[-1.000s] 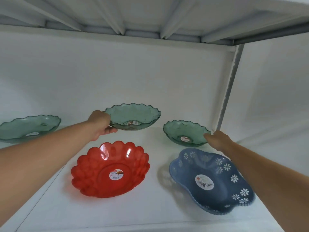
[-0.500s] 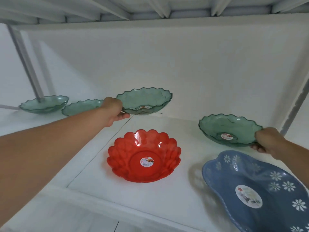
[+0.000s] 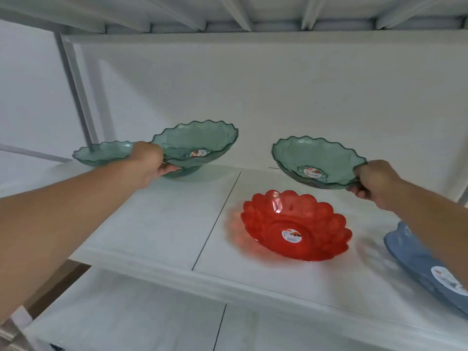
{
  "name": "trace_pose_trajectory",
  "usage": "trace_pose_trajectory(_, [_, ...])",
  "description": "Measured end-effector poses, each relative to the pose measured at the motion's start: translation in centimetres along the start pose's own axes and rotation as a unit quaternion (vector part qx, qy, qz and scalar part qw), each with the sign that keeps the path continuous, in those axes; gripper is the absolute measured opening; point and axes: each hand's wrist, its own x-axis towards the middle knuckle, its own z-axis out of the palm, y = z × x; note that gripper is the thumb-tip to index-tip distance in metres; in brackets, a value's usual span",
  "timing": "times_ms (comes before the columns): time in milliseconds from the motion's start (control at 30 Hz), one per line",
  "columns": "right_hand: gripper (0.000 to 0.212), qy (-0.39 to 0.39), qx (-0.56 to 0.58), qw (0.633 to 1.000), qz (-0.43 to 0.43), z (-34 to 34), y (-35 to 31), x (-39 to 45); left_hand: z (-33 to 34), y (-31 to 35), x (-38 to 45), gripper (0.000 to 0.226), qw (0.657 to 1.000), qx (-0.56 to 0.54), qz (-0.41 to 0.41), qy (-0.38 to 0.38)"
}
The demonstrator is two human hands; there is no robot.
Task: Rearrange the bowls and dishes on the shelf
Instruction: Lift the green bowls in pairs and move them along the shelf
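Note:
My left hand (image 3: 148,162) grips the near rim of a green scalloped bowl (image 3: 200,138), held tilted over a second green bowl (image 3: 181,171) that rests on the white shelf (image 3: 152,224); whether the two touch is unclear. A third green bowl (image 3: 101,153) sits just left of them. My right hand (image 3: 374,181) holds another green bowl (image 3: 316,158) by its right rim, raised and tilted above the shelf. Below it a red flower-shaped bowl (image 3: 293,224) stands on the shelf. A blue flowered dish (image 3: 425,262) lies at the right edge, partly behind my right forearm.
A grey upright post (image 3: 76,92) stands at the back left. The ribbed underside of the upper shelf (image 3: 228,16) runs close overhead. A dark seam (image 3: 215,219) splits the shelf boards. A lower shelf (image 3: 126,312) shows beneath the front edge.
My left hand has carried its green bowl leftwards, over another green bowl. My right hand has raised its green bowl off the shelf and moved it left. The view has swung left.

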Motion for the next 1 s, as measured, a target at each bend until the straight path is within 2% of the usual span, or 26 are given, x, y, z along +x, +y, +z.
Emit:
trace_pose_trajectory(200, [0.021,0.013,-0.015,1.0,-0.013,12.6,-3.8,-5.8,-10.1,-2.0,5.0,0.033,1.0,0.008,-0.012,-0.015])
trace_pose_trajectory(333, [0.022,0.009,-0.018,1.0,-0.003,18.0,-5.4,-8.4,-14.0,-1.0,6.6,0.033,1.0,0.016,-0.007,-0.017])
trace_pose_trajectory(600, [0.032,-0.004,-0.035,0.999,0.019,22.4,-7.6,-9.6,-16.9,-0.5,8.3,0.033,1.0,0.022,0.0,-0.012])
trace_pose_trajectory(833, [0.036,-0.017,-0.026,0.999,0.016,25.0,-8.9,-8.4,-18.1,1.1,9.3,0.028,0.999,0.017,0.006,0.036])
trace_pose_trajectory(1000, [0.038,-0.035,-0.015,0.999,0.013,27.7,-9.1,-8.5,-18.7,1.5,10.7,0.032,0.999,0.02,0.011,0.047])
